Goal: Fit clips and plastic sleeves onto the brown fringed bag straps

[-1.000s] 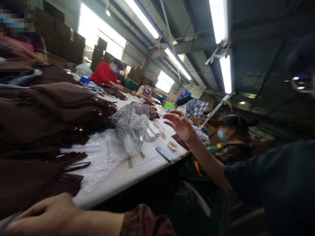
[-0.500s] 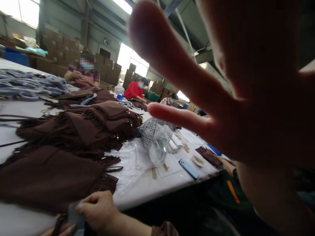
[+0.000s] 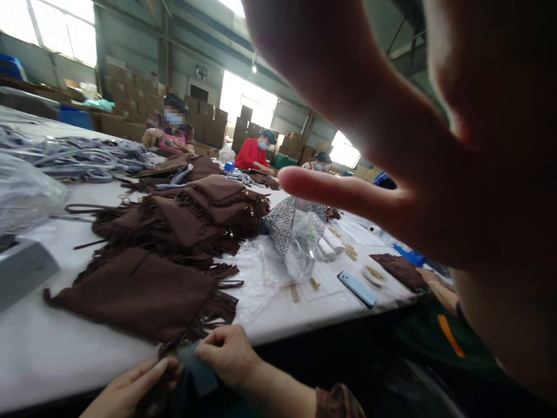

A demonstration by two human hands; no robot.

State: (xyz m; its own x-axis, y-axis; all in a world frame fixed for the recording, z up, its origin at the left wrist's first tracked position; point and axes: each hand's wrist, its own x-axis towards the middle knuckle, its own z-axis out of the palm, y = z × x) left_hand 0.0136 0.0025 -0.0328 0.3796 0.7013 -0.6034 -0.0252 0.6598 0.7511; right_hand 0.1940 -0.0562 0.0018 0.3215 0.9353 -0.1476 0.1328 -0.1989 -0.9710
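Note:
My left hand (image 3: 141,380) is closed at the table's front edge, its fingers pinching a dark brown strap-like piece, partly hidden by the fingers. Close beside it, my right hand (image 3: 230,355) pinches a thin grey-blue strip (image 3: 201,374), blurred by motion, that hangs down over the edge. Just beyond both hands lies a brown fringed bag (image 3: 139,296), flat on the white table. Whether the dark piece belongs to this bag I cannot tell. Another person's large hand (image 3: 478,191), fingers spread, is very near the camera and covers the right side.
Brown fringed bags (image 3: 195,215) are piled behind, with grey straps (image 3: 87,154) at the far left. A grey box (image 3: 26,273) stands at left. Plastic wrap, a patterned bag (image 3: 282,226), a blue phone (image 3: 357,288) and a tape roll (image 3: 374,276) lie at right. Several co-workers sit beyond.
The camera view has swung left and up, so the table things appear further right. The grey box has come into view. The large hand has shifted, still covering the right side.

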